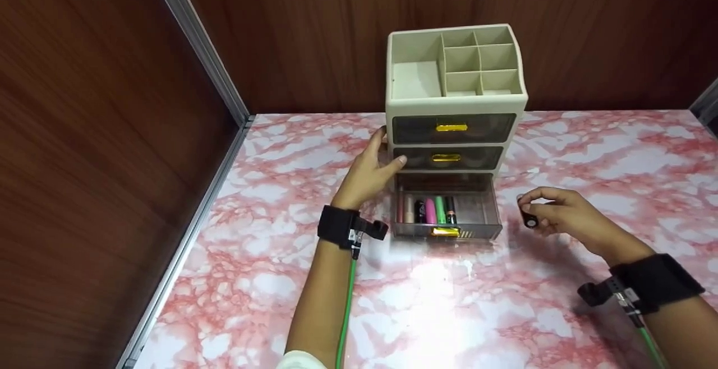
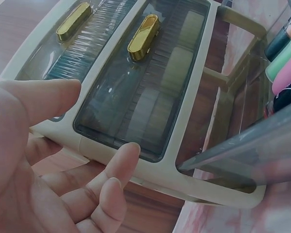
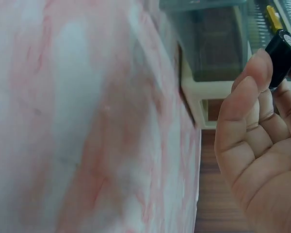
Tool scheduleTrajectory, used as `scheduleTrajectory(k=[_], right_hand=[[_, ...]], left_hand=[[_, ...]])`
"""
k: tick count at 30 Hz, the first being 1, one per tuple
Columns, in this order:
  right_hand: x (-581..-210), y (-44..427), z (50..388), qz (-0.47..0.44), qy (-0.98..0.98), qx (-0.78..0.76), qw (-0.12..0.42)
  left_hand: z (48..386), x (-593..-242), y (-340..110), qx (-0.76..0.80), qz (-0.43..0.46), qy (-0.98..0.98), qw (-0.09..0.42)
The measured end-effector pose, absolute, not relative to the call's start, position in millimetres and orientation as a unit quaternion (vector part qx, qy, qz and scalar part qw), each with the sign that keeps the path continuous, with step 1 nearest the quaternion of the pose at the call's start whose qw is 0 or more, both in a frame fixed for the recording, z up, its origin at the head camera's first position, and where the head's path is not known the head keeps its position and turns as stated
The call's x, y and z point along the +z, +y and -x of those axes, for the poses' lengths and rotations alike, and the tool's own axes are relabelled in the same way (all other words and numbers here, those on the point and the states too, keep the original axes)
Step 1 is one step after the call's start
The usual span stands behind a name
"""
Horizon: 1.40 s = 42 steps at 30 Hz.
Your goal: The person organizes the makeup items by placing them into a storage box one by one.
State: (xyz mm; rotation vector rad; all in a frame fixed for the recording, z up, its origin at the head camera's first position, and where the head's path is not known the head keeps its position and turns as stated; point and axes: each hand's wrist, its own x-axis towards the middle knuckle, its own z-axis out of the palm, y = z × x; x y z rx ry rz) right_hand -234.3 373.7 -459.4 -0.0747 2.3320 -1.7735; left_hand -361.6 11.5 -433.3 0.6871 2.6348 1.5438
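Observation:
A cream desktop organizer (image 1: 456, 104) stands against the back panel, its bottom drawer (image 1: 479, 231) pulled out. Inside that drawer lie several cosmetic tubes side by side, among them a pink tube (image 1: 430, 212) and a green tube (image 1: 440, 210). My left hand (image 1: 366, 177) rests at the organizer's left side, thumb by the front edge and fingers loosely extended along the side in the left wrist view. Right of the drawer, above the table, my right hand (image 1: 562, 216) pinches a black lipstick (image 3: 283, 54) between thumb and fingertips. A round pale label shows on its end.
Two upper drawers with gold handles (image 1: 446, 157) are closed. Open compartments (image 1: 461, 58) top the organizer. A marbled red-and-white table (image 1: 269, 285) lies beneath, with brown wood panels (image 1: 314, 32) behind and at left. Green cables (image 1: 346, 307) run from the wrist cameras.

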Motion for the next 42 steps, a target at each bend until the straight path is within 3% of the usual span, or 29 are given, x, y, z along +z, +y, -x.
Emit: scheduleTrajectory(k=[16, 26, 32, 42], right_hand=[[-455, 370, 235, 0.031, 0.758, -0.641, 0.12], [-457, 360, 236, 0.092, 0.734, -0.663, 0.121], [-455, 350, 237, 0.075, 0.749, -0.65, 0.098], [-455, 344, 237, 0.049, 0.705, -0.697, 0.124]], left_hand=[[362, -432, 12, 0.493, -0.232, 0.839, 0.001], [362, -434, 11, 0.493, -0.226, 0.84, 0.007], [362, -435, 9, 0.486, -0.219, 0.846, 0.008], [362, -434, 9, 0.494, -0.228, 0.839, 0.011]])
